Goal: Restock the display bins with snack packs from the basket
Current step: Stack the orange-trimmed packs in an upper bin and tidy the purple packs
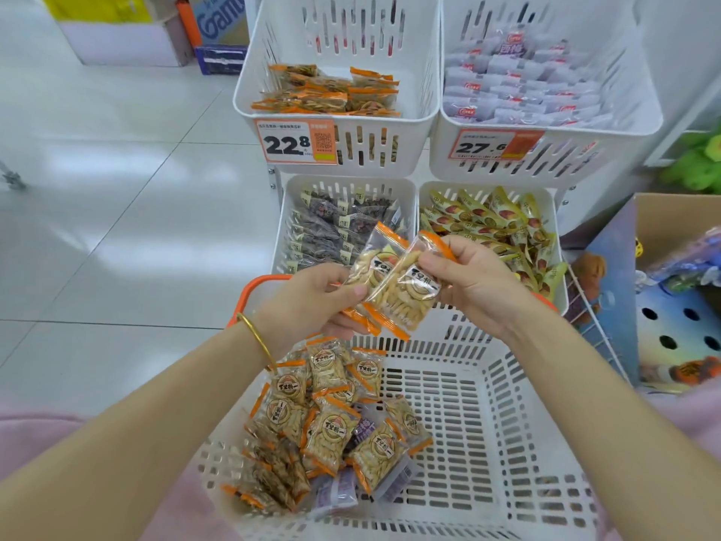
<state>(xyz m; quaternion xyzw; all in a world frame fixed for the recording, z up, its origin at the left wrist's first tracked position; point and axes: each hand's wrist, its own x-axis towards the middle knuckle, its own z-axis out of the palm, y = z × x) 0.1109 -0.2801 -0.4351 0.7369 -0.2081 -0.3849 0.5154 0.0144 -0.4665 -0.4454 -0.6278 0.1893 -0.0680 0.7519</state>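
Snack packs [331,423] with orange edges and pale seeds inside lie in a loose heap in the near left corner of the white basket [487,404]. They are mixed with a few purple packs [335,495] and some darker brown packs [273,482]. Two more packs of the same pale kind are held up above the far edge of the basket, one overlapping the other. The left hand [312,298] pinches the rear pack [376,259] at its lower left side, with the thumb on top and the other fingers curled under it. The right hand [480,283] grips the front pack [405,296] at its upper right corner between the thumb and the bent fingers. A gold bangle [257,337] sits on the left wrist. Beyond the basket stand four white bins in two rows. The lower left bin [288,212] holds dark packs and the lower right bin [554,224] holds green and yellow packs. Above these, the upper left bin [335,33] holds orange-edged packs behind a price label [296,141] reading 22.8, and the upper right bin [546,29] holds pale purple packs. To the right of the basket is a cardboard box [679,212].
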